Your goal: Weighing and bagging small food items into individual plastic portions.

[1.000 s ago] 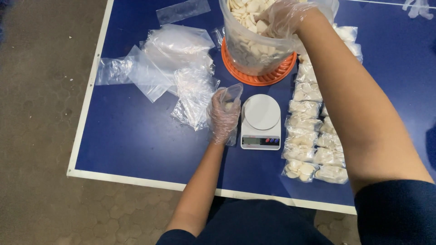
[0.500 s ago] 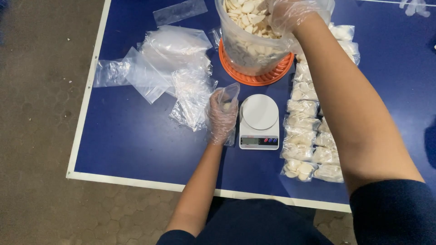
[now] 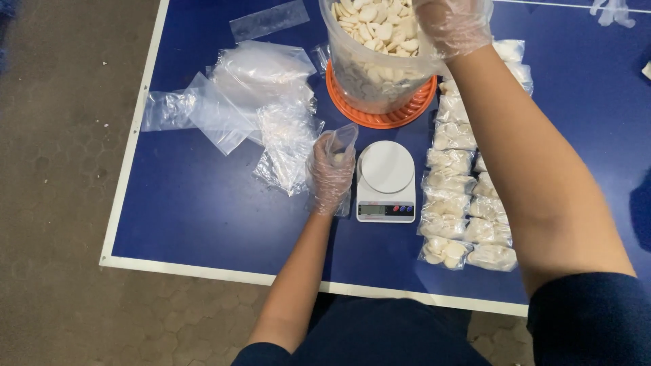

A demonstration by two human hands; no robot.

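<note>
Clear small bag (image 3: 341, 140): gripped upright in gloved left hand (image 3: 330, 177), just left of white scale (image 3: 386, 181). Right hand (image 3: 453, 26): cupped over white chips in big tub (image 3: 376, 57); grasp unclear. Tip: keep bag mouth wide, pinch few pcs.

Small informal food-packing station: blue desk (image 3: 203, 203) with white edge on paved floor (image 3: 61, 203); digital scale (image 3: 386, 181); empty clear bags (image 3: 258, 102); filled packets (image 3: 461, 203) in rows toward the right edge.
</note>
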